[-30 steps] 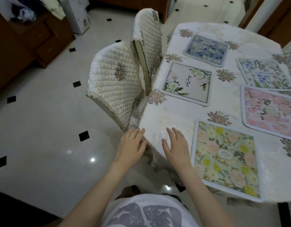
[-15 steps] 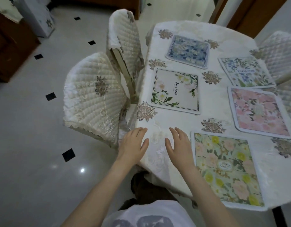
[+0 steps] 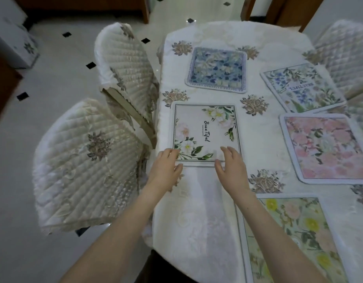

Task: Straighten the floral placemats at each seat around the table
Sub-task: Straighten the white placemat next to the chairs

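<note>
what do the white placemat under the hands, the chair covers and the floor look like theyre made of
White placemat: probably printed fabric or soft foam; matte face, stitched-looking pale border, lying flat.
Chair covers: quilted cream fabric with stitched padded ridges, embroidered flowers and a scalloped hem.
Floor: glossy pale tile, likely ceramic or stone; it mirrors light spots and has small black diamond insets.

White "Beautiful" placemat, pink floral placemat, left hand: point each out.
White "Beautiful" placemat (image 3: pixel 205 131), head view, on its printed centre.
Pink floral placemat (image 3: pixel 327 148), head view, on the middle of its pink print.
Left hand (image 3: pixel 166 168), head view, on the back of the hand.
</note>
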A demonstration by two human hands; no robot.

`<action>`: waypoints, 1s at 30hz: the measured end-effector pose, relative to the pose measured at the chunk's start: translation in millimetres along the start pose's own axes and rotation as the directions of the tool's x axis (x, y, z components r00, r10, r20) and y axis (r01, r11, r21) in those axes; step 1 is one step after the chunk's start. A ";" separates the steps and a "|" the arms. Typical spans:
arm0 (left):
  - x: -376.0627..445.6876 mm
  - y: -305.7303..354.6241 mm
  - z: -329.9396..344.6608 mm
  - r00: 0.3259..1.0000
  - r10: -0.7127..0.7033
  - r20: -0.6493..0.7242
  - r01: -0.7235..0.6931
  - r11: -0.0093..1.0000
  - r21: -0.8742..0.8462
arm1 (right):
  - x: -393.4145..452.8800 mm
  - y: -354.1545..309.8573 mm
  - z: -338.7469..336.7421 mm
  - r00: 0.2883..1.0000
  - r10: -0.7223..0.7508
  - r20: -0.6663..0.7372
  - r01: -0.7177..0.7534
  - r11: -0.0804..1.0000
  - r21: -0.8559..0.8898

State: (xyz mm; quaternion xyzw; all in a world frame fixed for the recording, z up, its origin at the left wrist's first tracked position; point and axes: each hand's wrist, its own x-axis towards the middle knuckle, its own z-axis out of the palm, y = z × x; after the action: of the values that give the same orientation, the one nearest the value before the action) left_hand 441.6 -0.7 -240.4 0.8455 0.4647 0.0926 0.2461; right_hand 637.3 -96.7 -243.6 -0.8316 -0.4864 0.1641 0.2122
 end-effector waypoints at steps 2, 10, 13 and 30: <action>22.6 -3.0 5.5 0.998 -0.043 0.040 0.043 0.999 -0.002 | 20.9 5.7 1.0 0.998 0.059 0.014 -0.058 0.998 -0.017; 72.8 -13.7 28.6 0.941 -0.336 0.045 0.337 0.942 -0.009 | 72.8 27.3 16.3 0.937 0.341 0.077 -0.328 0.934 -0.140; 80.9 -14.1 34.3 0.925 -0.376 0.044 0.378 0.925 -0.045 | 82.3 29.8 20.1 0.926 0.373 0.051 -0.362 0.919 -0.157; 71.4 -19.9 42.2 0.892 -0.452 0.008 0.450 0.885 -0.123 | 78.7 29.0 22.3 0.887 0.458 0.055 -0.448 0.884 -0.131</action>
State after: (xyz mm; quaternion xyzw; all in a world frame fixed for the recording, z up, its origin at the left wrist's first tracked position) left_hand 482.5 53.6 -291.9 0.6967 0.6445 0.0701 0.3070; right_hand 685.2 -35.9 -282.8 -0.9252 -0.2958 0.2160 0.0990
